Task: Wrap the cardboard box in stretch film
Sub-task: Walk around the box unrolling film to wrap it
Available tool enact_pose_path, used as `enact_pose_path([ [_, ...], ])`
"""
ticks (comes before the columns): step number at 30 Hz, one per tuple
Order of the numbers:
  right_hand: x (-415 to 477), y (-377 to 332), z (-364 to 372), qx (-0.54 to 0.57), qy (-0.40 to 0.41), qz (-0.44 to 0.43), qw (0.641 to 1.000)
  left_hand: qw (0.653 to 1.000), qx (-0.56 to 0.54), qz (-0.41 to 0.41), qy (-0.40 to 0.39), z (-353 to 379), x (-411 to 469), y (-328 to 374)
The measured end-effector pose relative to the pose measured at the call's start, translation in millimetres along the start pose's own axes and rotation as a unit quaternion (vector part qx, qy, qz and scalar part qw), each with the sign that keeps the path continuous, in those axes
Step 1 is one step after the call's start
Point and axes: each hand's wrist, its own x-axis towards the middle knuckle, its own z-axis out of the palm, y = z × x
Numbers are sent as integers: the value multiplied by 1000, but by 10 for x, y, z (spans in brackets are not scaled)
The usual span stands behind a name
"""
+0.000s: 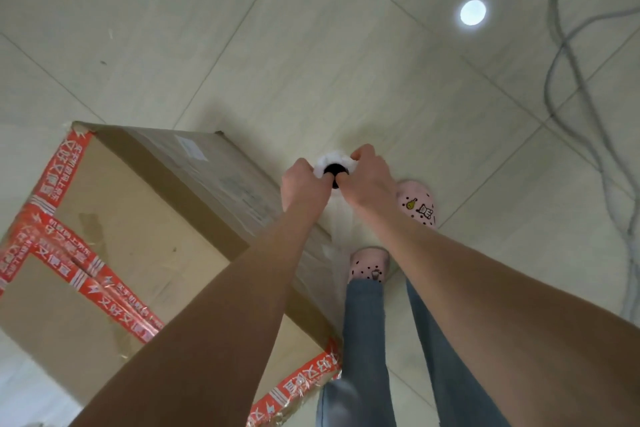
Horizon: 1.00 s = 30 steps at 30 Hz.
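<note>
A tall cardboard box [145,225] sealed with red printed tape stands on the tiled floor at the left. A roll of clear stretch film [334,165] is held upright just right of the box's right face, seen end-on with its dark core hole. My left hand [303,184] grips the roll's left side and my right hand [369,177] grips its right side, fingers curled at the core. Clear film seems to run from the roll down along the box's right face.
My legs in jeans and pink clogs [417,203] stand right of the box on the pale tiles. Grey cables [568,55] trail over the floor at the right. A bright light reflection [472,12] lies on a tile beyond.
</note>
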Motion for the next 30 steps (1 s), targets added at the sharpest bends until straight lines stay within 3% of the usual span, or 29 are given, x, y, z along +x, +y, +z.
enact_pose_path([
  [3,61,-106,16,11,-15,-3,1000,999,35,-19,-18,-78,23,37],
  [5,77,-146,47,3,-23,-8,1000,986,158,52,-7,-135,72,93],
  [8,73,-178,96,-17,-23,-15,999,933,302,195,-8,-204,152,204],
  [11,99,-216,69,-53,-37,-30,997,912,335,234,-34,-257,216,245],
  [13,143,-271,41,-68,-38,-53,996,940,278,199,-17,-305,257,233],
  [17,241,-477,66,-26,-36,-76,996,994,99,33,45,-445,379,169],
  [22,393,-787,124,-10,-58,-85,995,987,-61,-111,101,-561,499,75],
  [24,426,-887,135,-22,-64,-102,992,989,-31,-104,103,-610,526,78],
  [27,419,-945,153,-35,-68,-106,991,989,120,0,89,-681,512,139],
  [30,430,-945,132,-50,-73,-93,992,984,156,34,82,-702,538,188],
])
